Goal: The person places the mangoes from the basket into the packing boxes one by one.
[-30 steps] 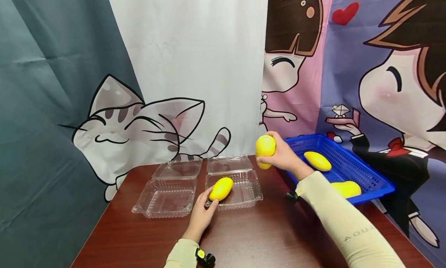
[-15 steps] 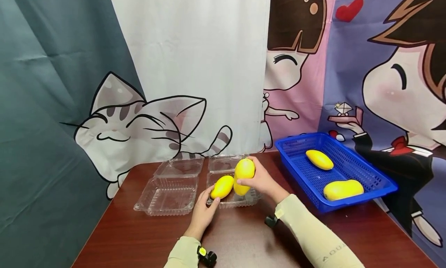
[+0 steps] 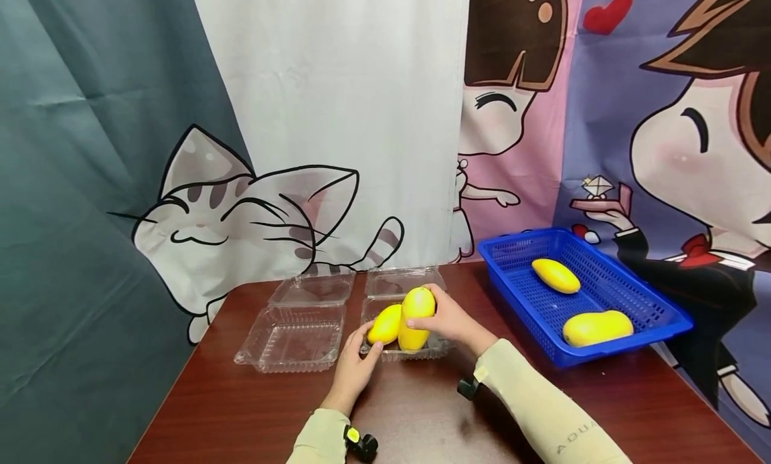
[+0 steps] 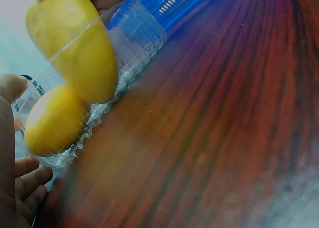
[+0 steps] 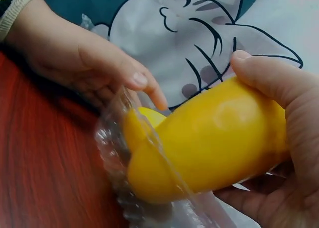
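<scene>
My right hand (image 3: 444, 316) grips a large yellow papaya (image 3: 416, 322) by its upper part, with the lower end down inside a clear plastic clamshell box (image 3: 438, 347). Beside it in the same box lies a smaller yellow mango (image 3: 384, 325); the two fruits overlap in the left wrist view, where the papaya (image 4: 79, 43) stands tilted. At the box's front left corner is my left hand (image 3: 354, 367), thumb and fingers spread around the corner next to the mango. In the right wrist view my left hand's thumb (image 5: 137, 79) is over the box rim, fingers loosely bent.
To the left stands a second clear clamshell box (image 3: 295, 340), lid folded back. A blue plastic basket (image 3: 647, 303) on the right holds a yellow mango (image 3: 555, 276) and a papaya (image 3: 597, 328). Behind the brown table (image 3: 421, 417) hangs a cartoon-printed curtain (image 3: 361, 102).
My right hand has carried the papaya left and down from beside the blue basket into the right-hand box, next to the mango. My left hand has stayed at the box corner.
</scene>
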The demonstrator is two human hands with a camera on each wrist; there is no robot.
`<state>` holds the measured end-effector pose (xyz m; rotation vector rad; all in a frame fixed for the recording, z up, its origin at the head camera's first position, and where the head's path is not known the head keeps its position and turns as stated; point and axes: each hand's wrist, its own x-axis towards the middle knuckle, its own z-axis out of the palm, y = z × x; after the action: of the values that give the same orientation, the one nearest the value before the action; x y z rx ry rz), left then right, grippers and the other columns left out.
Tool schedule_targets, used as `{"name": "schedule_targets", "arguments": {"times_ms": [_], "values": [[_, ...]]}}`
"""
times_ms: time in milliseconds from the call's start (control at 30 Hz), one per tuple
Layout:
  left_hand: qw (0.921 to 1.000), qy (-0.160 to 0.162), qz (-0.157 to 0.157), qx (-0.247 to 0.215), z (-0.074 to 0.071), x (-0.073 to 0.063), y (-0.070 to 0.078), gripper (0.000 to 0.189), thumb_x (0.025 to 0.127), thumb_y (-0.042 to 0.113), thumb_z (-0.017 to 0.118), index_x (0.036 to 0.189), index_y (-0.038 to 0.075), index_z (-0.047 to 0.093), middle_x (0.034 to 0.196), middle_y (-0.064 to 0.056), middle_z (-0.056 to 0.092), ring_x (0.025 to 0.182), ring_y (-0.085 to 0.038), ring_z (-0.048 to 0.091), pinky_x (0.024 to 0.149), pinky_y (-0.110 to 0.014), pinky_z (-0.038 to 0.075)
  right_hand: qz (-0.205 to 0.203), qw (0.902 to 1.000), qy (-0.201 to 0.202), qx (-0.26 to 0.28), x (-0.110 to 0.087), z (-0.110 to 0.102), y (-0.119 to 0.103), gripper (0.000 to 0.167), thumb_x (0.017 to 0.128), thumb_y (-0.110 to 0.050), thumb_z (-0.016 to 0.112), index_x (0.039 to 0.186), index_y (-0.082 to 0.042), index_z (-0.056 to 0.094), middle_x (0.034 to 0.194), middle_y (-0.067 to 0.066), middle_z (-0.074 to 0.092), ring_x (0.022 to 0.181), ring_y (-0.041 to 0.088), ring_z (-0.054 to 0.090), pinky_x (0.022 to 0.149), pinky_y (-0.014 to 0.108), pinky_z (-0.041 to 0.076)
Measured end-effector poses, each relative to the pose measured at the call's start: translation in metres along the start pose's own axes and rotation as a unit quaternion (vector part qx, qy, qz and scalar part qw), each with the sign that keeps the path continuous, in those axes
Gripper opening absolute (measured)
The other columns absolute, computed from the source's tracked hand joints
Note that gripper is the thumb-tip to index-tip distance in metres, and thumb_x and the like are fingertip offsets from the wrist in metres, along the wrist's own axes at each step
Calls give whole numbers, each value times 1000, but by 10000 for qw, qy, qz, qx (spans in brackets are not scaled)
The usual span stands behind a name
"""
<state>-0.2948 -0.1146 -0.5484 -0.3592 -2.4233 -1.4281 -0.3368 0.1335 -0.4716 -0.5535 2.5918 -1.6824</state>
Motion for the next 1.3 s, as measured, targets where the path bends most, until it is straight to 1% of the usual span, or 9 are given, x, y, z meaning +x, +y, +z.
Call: {"name": "schedule_targets", "arguments": {"times_ms": [167,233,300,367,467,567,667,900,1300], "values": [[10000,31,8,-11,0,0,1,48,97,25,69,142,12,57,140,-16,55,130,-35,53,109,-57,39,-265,9974,-355,-569,4,-17,3,78,70,-34,92,133,-17,50,114,5,64,93,23,64,85,40,57],[10000,32,49,16,0,0,1,48,97,25,69,142,12,57,140,-16,56,130,-35,54,108,-56,39,-514,9925,-586,-937,7,-25,2,78,68,-36,93,131,-18,50,111,4,65,91,22,64,82,38,57],[10000,18,67,43,0,0,1,48,97,25,69,142,11,57,140,-16,56,129,-34,54,108,-56,40,-814,9826,-876,-1422,11,-34,-1,78,66,-40,93,129,-18,52,110,2,65,90,20,64,80,37,56],[10000,0,76,57,0,0,1,49,97,25,69,141,11,57,139,-16,56,129,-34,54,108,-56,40,-1135,9661,-1204,-1982,15,-43,-5,78,64,-43,93,128,-17,55,112,-1,65,93,19,62,82,38,55],[10000,-14,45,58,0,0,2,49,96,25,69,142,10,56,140,-16,56,130,-34,54,109,-55,39,-1507,9295,-1680,-2917,20,-51,-13,76,63,-47,92,126,-20,60,116,-5,64,99,17,59,86,39,52],[10000,17,21,50,-1,0,2,50,96,24,69,142,9,56,140,-17,56,130,-34,53,109,-54,39,-1652,8959,-2114,-3540,26,-52,-19,74,64,-49,91,126,-23,61,119,-7,63,103,15,57,90,40,50],[10000,42,-18,68,-1,0,2,51,96,24,69,143,9,56,141,-18,55,131,-35,53,109,-55,39,-1596,8825,-2410,-3711,30,-50,-20,71,64,-43,92,125,-22,62,117,-7,65,102,15,59,92,39,50],[10000,28,-50,56,-1,0,2,52,96,24,69,144,9,54,142,-20,53,131,-38,52,107,-58,40,-1385,8776,-2716,-3699,32,-45,-14,68,64,-25,88,125,-24,59,117,-7,64,99,15,58,92,38,50],[9998,-67,-162,-24,-2,0,2,53,97,24,67,146,10,52,145,-19,51,133,-37,50,110,-57,38,-1286,8874,-2743,-3475,39,-32,7,71,61,-11,83,127,-23,59,122,-5,63,107,17,57,97,43,48]]}}
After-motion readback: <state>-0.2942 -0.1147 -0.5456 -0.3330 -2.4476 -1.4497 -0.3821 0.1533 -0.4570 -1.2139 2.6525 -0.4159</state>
